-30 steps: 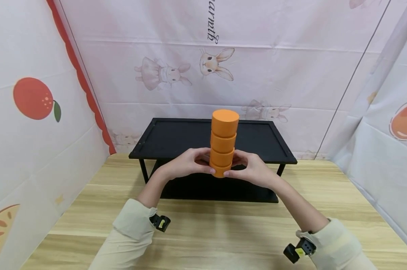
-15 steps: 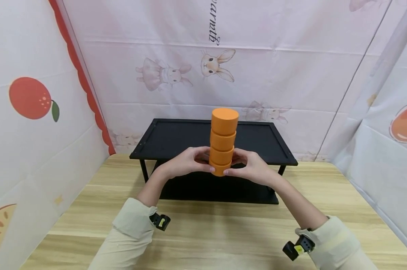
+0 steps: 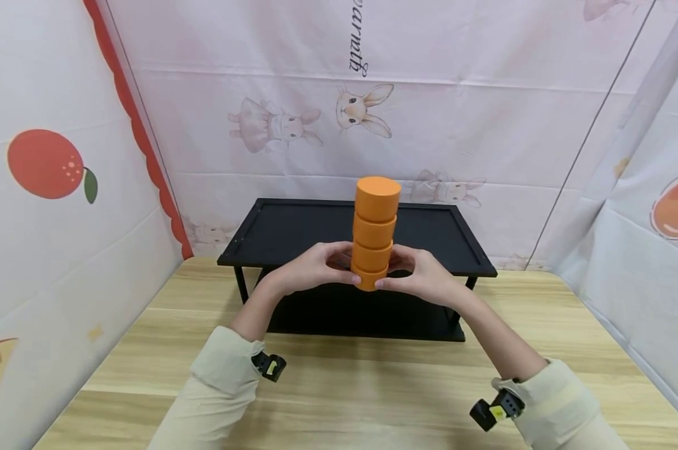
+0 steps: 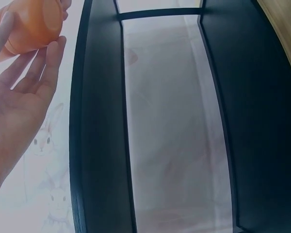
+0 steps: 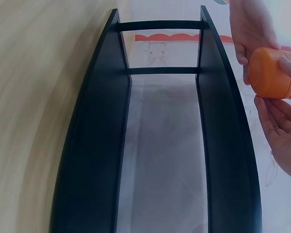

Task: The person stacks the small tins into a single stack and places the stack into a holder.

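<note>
A tall orange stack of cylindrical tiers stands nearly upright between both hands, slightly tilted, its flat top showing in the head view. My left hand grips its lower part from the left, thumb at the front. From the right, my right hand holds the same lower tiers with thumb and fingers. In the left wrist view, the stack's rounded bottom end lies above the left fingers. The right wrist view has that bottom end between both hands. In the head view the stack overlaps the black two-level rack.
The rack's lower shelf sits low over the wood-grain table. Thin black posts join its levels. A printed cloth hangs behind, with white fruit-print cloths at the sides.
The stack and both hands have risen very slightly in the head view, with a small shift right over the last half second. Both hands keep their hold.
</note>
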Demonstrator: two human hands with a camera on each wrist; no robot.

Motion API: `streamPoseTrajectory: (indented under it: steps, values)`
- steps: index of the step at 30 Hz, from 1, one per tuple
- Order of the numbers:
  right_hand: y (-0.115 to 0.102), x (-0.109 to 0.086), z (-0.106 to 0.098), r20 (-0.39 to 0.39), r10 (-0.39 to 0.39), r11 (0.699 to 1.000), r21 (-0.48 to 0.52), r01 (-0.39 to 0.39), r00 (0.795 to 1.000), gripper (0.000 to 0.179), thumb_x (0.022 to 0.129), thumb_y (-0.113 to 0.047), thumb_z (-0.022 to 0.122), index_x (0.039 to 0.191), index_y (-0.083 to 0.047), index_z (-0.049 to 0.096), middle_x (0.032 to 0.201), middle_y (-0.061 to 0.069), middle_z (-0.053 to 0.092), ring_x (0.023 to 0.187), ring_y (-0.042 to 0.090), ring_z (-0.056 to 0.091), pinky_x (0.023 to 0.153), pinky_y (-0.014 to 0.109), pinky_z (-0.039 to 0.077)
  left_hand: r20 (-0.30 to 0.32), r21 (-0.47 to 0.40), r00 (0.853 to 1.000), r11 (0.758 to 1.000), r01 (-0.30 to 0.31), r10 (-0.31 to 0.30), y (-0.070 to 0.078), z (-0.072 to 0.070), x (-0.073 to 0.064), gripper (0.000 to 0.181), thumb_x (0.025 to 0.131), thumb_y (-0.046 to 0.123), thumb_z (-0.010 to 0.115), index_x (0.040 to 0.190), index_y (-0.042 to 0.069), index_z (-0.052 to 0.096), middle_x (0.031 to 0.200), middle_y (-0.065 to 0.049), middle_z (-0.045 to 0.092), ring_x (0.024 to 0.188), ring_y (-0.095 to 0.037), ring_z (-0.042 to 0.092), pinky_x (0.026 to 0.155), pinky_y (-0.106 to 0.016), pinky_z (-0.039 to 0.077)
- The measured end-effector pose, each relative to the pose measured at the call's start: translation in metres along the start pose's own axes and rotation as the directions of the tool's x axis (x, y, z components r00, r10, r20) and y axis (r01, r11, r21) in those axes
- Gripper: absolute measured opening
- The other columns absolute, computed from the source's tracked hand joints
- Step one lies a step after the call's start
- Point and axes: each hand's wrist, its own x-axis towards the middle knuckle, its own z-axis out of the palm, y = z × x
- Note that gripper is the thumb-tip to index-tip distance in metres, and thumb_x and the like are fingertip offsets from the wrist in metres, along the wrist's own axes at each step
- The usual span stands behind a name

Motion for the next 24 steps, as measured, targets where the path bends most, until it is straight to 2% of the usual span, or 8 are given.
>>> streamPoseTrajectory:
  steps: [4, 13, 20, 24]
  values:
    - [0.016, 0.003, -0.001, 0.002, 0.002, 1.000, 0.015, -0.002, 1.000, 0.049, 0.080, -0.013, 0.073, 0.124, -0.006, 0.053, 0.111, 0.005, 0.060, 0.099, 0.018, 0.057, 0.091, 0.045, 0.043, 0.001, 0.009, 1.000, 1.000, 0.008, -0.009, 0.000, 0.000, 0.001, 0.057, 0.086, 0.016, 0.067, 0.136, 0.008, 0.043, 0.122, -0.005, 0.054, 0.108, -0.017, 0.053, 0.088, -0.035, 0.046]
    - [0.020, 0.004, -0.005, 0.010, -0.038, 0.999, 0.034, 0.038, 0.999, 0.049, 0.079, -0.021, 0.074, 0.122, -0.008, 0.055, 0.110, 0.003, 0.060, 0.098, 0.017, 0.058, 0.089, 0.048, 0.043, 0.001, 0.007, 1.000, 1.000, 0.001, -0.001, 0.000, -0.001, 0.005, 0.056, 0.085, 0.017, 0.068, 0.135, 0.008, 0.044, 0.122, -0.005, 0.054, 0.107, -0.017, 0.053, 0.088, -0.035, 0.046]
    - [0.022, 0.008, -0.008, 0.012, -0.038, 0.999, 0.018, 0.038, 0.999, 0.049, 0.080, -0.021, 0.073, 0.123, -0.008, 0.054, 0.112, 0.003, 0.060, 0.097, 0.016, 0.058, 0.086, 0.036, 0.047, -0.005, 0.016, 1.000, 1.000, 0.006, -0.006, 0.001, -0.004, 0.009, 0.056, 0.085, 0.018, 0.068, 0.135, 0.009, 0.044, 0.122, -0.003, 0.054, 0.107, -0.016, 0.053, 0.088, -0.035, 0.046]
    - [0.022, 0.010, -0.009, 0.014, -0.035, 0.999, 0.012, 0.035, 0.999, 0.049, 0.080, -0.021, 0.074, 0.123, -0.008, 0.055, 0.111, 0.003, 0.060, 0.097, 0.016, 0.058, 0.086, 0.036, 0.047, -0.007, 0.016, 1.000, 1.000, 0.010, -0.010, 0.002, -0.005, 0.010, 0.056, 0.085, 0.017, 0.067, 0.135, 0.009, 0.044, 0.123, -0.003, 0.053, 0.107, -0.016, 0.053, 0.089, -0.035, 0.045]
